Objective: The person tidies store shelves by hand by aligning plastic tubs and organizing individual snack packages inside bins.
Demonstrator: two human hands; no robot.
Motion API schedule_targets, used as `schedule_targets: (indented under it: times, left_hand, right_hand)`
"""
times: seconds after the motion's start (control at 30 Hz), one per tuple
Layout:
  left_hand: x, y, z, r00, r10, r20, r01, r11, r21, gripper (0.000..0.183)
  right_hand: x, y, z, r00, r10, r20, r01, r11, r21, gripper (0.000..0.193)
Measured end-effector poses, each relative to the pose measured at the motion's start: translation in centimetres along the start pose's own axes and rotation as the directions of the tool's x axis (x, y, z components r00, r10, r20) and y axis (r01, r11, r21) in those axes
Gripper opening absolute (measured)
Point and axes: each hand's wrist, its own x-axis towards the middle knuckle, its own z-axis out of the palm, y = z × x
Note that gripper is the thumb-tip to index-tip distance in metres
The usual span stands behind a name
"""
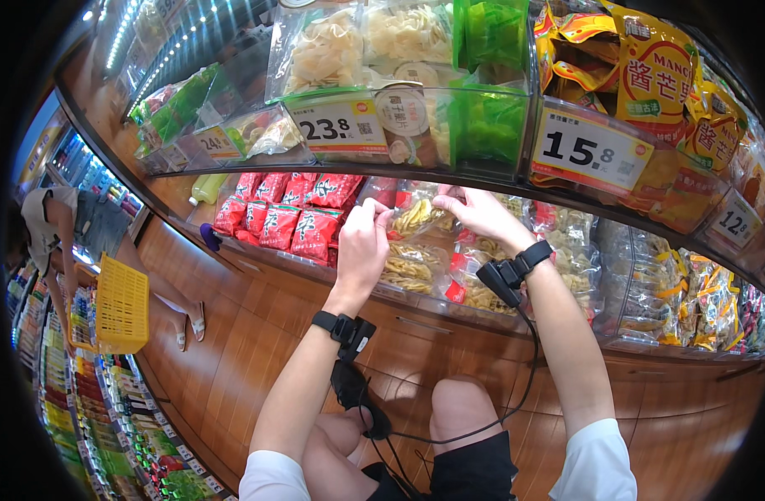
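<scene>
Over the lower shelf, a clear plastic bag of dried yellow slices (pixel 414 217) hangs between my two hands. My left hand (pixel 364 246) is closed, fingers curled and thumb pinching at the bag's left edge. On the other side, my right hand (pixel 481 215) pinches the bag's upper right edge between thumb and fingers. Just below lie more clear bags of pale dried slices (pixel 412 265) in the same display bin. Left of my left hand sit several red packets (pixel 281 227), stacked in rows. A black strapped device with a cable is on each wrist.
An upper shelf (pixel 382 179) with clear front bins and price cards juts out just above my hands. Mango packets (pixel 656 71) stand at its right. At far left, a person holds a yellow basket (pixel 122 305) beside another shelf. My knees are bent over the wooden floor (pixel 257 334).
</scene>
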Motion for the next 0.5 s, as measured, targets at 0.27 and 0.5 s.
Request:
schedule_targets:
  times: [0.27, 0.5]
  left_hand:
    - [-0.5, 0.0, 0.0, 1.000, 0.016, -0.015, -0.016, 0.999, -0.030, 0.010]
    - [0.1, -0.3, 0.1, 0.998, 0.067, 0.013, -0.066, 0.998, -0.024, 0.012]
  right_hand:
    - [-0.3, 0.0, 0.5, 0.998, 0.047, -0.042, -0.046, 0.999, 0.019, 0.035]
    - [0.6, -0.6, 1.1, 0.898, -0.338, -0.282, 0.314, 0.941, -0.126, 0.014]
